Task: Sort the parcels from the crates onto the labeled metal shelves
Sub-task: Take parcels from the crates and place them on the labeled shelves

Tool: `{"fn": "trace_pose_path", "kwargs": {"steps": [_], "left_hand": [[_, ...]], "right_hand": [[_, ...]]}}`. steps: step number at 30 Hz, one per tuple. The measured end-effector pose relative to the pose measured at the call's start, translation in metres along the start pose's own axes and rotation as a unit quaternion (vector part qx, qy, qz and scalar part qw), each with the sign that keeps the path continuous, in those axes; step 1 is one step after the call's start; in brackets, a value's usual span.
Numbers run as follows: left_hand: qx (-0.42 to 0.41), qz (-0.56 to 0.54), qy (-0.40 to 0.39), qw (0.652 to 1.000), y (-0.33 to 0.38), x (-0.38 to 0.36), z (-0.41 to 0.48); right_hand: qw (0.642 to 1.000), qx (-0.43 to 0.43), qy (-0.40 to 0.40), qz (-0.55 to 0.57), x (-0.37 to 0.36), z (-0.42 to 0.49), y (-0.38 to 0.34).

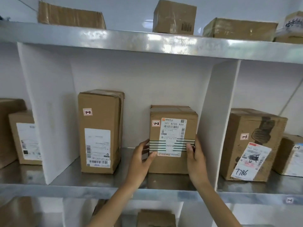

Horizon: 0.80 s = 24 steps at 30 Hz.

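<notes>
Cardboard, taped and labelled, the parcel [172, 128] marked 1-2 stood on the metal shelf [98, 182] in the middle compartment. It was toward the right, just beside the white divider [209, 120] and well apart from the tall box [100, 131] at the left (also tagged 1-2). It sat fairly near the shelf's front lip, so a careless release could have tipped it forward, and the right knuckles might have jammed against the divider. The left hand [141, 159] clasped the left edge, thumb on the front face and fingers curled round the side. The right hand [196, 161] mirrored it on the right edge.
</notes>
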<state>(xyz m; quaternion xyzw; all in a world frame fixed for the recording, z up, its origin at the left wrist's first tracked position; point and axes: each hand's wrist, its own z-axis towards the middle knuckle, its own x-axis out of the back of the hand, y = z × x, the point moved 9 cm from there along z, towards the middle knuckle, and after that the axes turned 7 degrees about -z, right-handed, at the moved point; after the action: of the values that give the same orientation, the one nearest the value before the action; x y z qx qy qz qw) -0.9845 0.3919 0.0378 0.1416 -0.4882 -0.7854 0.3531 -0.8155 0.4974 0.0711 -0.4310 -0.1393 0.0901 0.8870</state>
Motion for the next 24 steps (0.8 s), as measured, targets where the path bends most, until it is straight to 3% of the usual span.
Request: {"fn": "trace_pose_path", "kwargs": {"steps": [11, 19, 24], "left_hand": [[0.022, 0.046, 0.032, 0.998, 0.010, 0.014, -0.026], [0.013, 0.039, 0.096, 0.995, 0.052, 0.061, -0.126], [0.044, 0.092, 0.198, 0.975, 0.060, 0.129, -0.241]], "right_hand": [[0.996, -0.027, -0.026, -0.078, 0.006, -0.033, -0.002], [0.993, 0.018, -0.047, -0.104, 0.010, -0.110, -0.056], [0.981, 0.073, -0.172, -0.057, -0.043, -0.199, -0.086]]}}
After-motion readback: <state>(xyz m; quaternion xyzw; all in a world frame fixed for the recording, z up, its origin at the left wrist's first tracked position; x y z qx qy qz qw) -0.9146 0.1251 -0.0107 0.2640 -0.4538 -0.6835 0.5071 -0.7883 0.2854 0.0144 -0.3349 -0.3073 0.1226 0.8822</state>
